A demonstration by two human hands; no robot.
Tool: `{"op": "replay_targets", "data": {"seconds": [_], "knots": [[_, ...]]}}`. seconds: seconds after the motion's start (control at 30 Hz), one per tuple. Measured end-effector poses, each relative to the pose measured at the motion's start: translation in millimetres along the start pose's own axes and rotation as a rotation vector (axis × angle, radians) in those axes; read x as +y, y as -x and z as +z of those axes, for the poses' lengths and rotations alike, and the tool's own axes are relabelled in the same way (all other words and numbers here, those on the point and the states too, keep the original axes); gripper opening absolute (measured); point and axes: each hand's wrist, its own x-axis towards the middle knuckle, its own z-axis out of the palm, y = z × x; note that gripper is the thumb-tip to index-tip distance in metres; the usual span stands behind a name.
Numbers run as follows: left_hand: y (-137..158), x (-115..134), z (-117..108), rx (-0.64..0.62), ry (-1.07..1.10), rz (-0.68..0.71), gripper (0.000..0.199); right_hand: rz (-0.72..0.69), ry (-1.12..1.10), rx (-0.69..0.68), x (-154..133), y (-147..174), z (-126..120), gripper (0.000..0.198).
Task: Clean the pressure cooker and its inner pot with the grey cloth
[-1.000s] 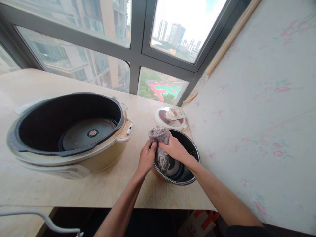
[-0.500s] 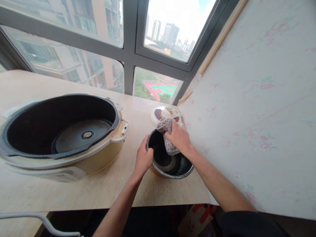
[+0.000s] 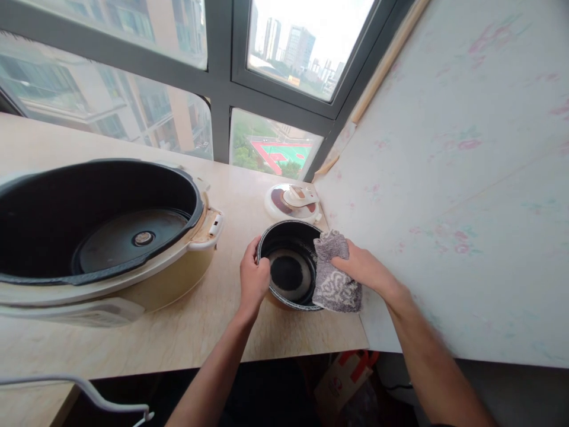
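The black pot (image 3: 290, 270) sits on the counter (image 3: 186, 335). The left hand (image 3: 254, 276) grips its rim; the right hand (image 3: 363, 268) holds a grey cloth (image 3: 335, 287) over the opposite edge. I'd brace firmly and press the cloth flat against the rim.

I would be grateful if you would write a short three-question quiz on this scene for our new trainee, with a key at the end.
1. Multiple choice: where is the cloth held by the right hand?
A) At the right side of the pot's rim
B) Flat on the pot's floor
C) Underneath the pot
2. True or false: the left hand grips the left side of the pot's rim.
3. Fill in the blank: in the picture, the large open cooker body stands to the ____ of the pot.

Key: 1. A; 2. True; 3. left
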Motion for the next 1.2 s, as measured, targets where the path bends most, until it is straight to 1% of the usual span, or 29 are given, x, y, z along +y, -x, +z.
{"op": "replay_targets", "data": {"seconds": [0.1, 0.17, 0.27, 0.33, 0.47, 0.53, 0.67, 0.73, 0.8, 0.9, 0.97, 1.03, 1.13, 1.2], "knots": [[0, 0, -1, -0.011, -0.011, 0.008, 0.06, -0.043, 0.124, 0.009, -10, -5, -1, 0.036], [0, 1, -1, -0.013, -0.018, 0.007, 0.06, -0.072, 0.225, 0.051, -20, -15, -1, 0.035], [-1, 2, -1, -0.012, -0.031, 0.004, 0.061, -0.167, 0.33, 0.084, -37, -32, 6, 0.033], [0, 4, -2, -0.012, -0.034, 0.009, 0.062, -0.23, 0.389, 0.115, -47, -43, 15, 0.035], [-1, 4, -2, -0.021, -0.032, 0.035, 0.063, -0.348, 0.48, 0.196, -60, -58, 41, 0.049], [-1, 2, -2, -0.021, -0.047, 0.05, 0.063, -0.4, 0.504, 0.193, -64, -64, 54, 0.054], [-2, 0, -3, -0.012, -0.044, 0.058, 0.063, -0.537, 0.536, 0.13, -72, -73, 73, 0.048], [-2, -1, -3, -0.005, -0.036, 0.057, 0.064, -0.59, 0.534, 0.099, -75, -77, 79, 0.046], [-1, -1, -2, 0.004, -0.03, 0.052, 0.063, -0.61, 0.525, 0.082, -76, -80, 83, 0.046], [0, -1, 0, 0.022, -0.012, 0.041, 0.063, -0.678, 0.456, 0.004, -74, -87, 86, 0.055], [0, 0, 1, 0.036, 0.002, 0.034, 0.061, -0.762, 0.365, -0.078, -73, -92, 89, 0.064], [0, 0, 2, 0.045, 0.013, 0.027, 0.059, -0.863, 0.269, -0.14, -75, -96, 94, 0.067], [0, 0, 2, 0.054, 0.022, 0.026, 0.058, -1.029, 0.139, -0.204, -79, -98, 101, 0.062], [0, -1, 3, 0.06, 0.031, 0.033, 0.058, -1.111, 0.071, -0.253, -82, -97, 106, 0.06]]}}
